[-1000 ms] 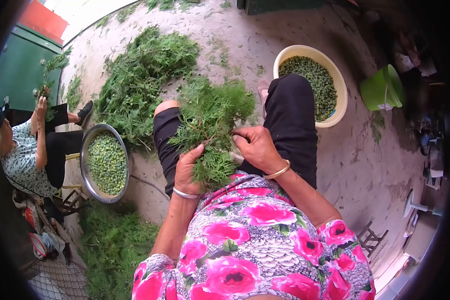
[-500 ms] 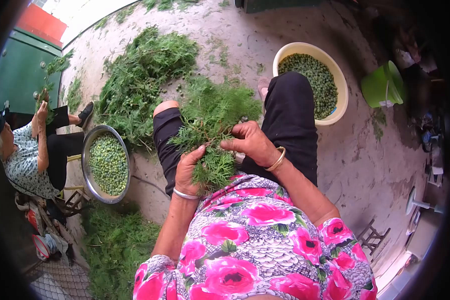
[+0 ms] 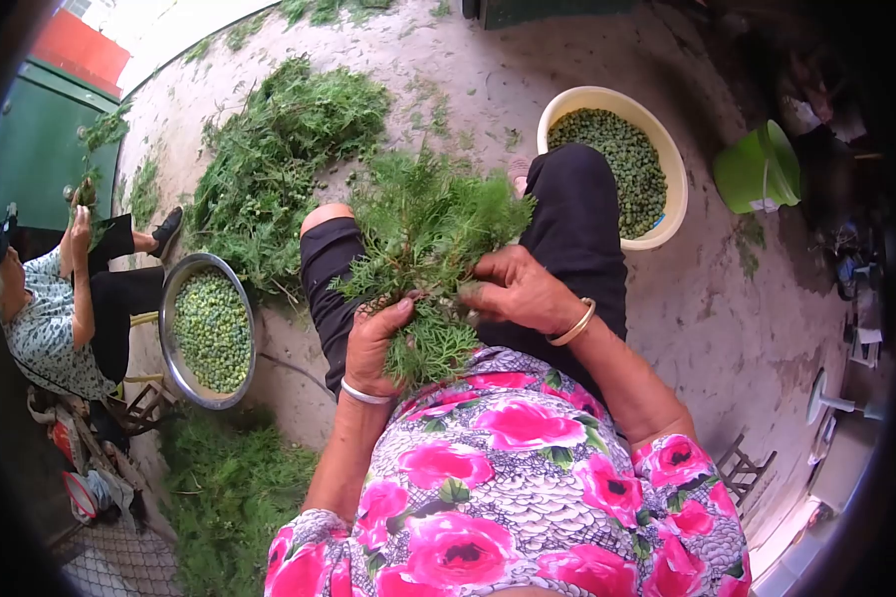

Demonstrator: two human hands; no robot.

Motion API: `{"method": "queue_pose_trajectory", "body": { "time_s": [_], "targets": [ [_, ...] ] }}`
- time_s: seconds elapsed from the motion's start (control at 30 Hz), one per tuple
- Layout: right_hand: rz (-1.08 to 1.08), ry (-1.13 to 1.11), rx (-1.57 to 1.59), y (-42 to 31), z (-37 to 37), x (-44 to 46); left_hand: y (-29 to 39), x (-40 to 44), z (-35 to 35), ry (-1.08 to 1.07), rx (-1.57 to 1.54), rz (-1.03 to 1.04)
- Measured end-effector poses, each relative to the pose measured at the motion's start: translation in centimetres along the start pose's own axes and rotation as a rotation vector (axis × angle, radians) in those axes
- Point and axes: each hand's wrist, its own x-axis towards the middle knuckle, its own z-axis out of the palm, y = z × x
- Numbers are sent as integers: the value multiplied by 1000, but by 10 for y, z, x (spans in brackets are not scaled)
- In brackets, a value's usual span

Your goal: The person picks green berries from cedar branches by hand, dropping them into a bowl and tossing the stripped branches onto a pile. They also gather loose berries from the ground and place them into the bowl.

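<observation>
A bushy green cypress branch [image 3: 418, 224] with flat, feathery sprays lies across my lap. My left hand [image 3: 376, 343] is closed around its lower stems, thumb on top. On the other side of the branch, my right hand [image 3: 530, 291] has its fingers pinched together among the sprays. Those fingertips are slightly blurred, and what they pinch is hidden. Ahead and to the right, a cream basin [image 3: 678, 169] holds many small green cones [image 3: 612, 154].
A metal basin [image 3: 252, 343] of green cones stands at left, beside a seated person [image 3: 55, 318] holding a sprig. Cut branches [image 3: 279, 159] are heaped ahead; more greenery [image 3: 234, 478] lies lower left. A green bucket [image 3: 759, 169] and small stool [image 3: 745, 470] are at right.
My right hand has shifted slightly right and down, its fingers still pinched. The branch's sprays have spread a little to the right, while my left hand keeps its hold.
</observation>
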Motion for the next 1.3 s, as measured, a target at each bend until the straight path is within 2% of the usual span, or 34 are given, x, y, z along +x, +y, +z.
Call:
{"method": "queue_pose_trajectory", "body": {
  "time_s": [0.07,0.1,0.13,0.2,0.27,0.33,0.37,0.43,0.47,0.53,0.6,0.67,0.73,0.77,0.83,0.87,0.93,0.97,1.0,1.03,1.07,1.1,1.13,1.2,1.3],
  "targets": [
    [211,-18,567,-4,10,-8,2,2,4,-3,-8,-11],
    [207,-78,771,0,12,-9,3,2,5,1,-19,-19],
    [206,-76,774,2,14,-10,3,3,3,2,-15,-21],
    [254,-86,1118,7,19,-10,0,4,-3,31,-65,-57],
    [251,-50,1133,15,20,-8,2,3,-3,37,-55,-52],
    [240,-42,801,20,17,-5,2,2,-3,45,-47,-45],
    [240,-42,800,17,16,-5,1,1,-5,51,-35,-36],
    [36,95,23,7,12,-5,-1,-1,-7,57,-24,-26],
    [36,93,22,6,11,-4,-3,-1,-8,55,10,-40],
    [-61,338,-364,5,9,-4,-5,0,-5,52,44,-54],
    [-114,393,-370,0,3,-2,-3,1,1,41,0,34],
    [-52,549,-187,3,-15,-3,6,3,-10,114,-76,55],
    [210,574,409,-24,-40,-20,21,1,-21,73,-212,-41],
    [131,612,438,-33,-51,-25,24,3,-35,87,-211,-35],
    [10,710,458,-40,-81,-32,23,13,-62,-367,-383,-66],
    [-29,768,446,-41,-100,-34,24,12,-59,-368,-381,-65],
    [-146,933,477,-46,-137,-29,25,8,-42,-162,-318,13],
    [-113,1039,180,-38,-159,-28,25,6,-33,-162,-319,19],
    [-83,1126,-120,-28,-178,-31,26,4,-23,5,-230,51],
    [-94,1117,-116,-15,-194,-37,27,4,-17,172,-141,87],
    [-72,1281,-685,0,-209,-41,29,4,-15,176,-144,103],
    [-49,1390,-1272,7,-215,-40,29,3,-15,147,-1,179],
    [-61,1381,-1267,-5,-202,-36,29,3,-14,120,144,248],
    [-46,1207,-416,-42,-147,-36,27,0,6,135,158,272],
    [-232,909,-131,-64,-85,-24,23,2,18,107,382,405]
  ]
}}
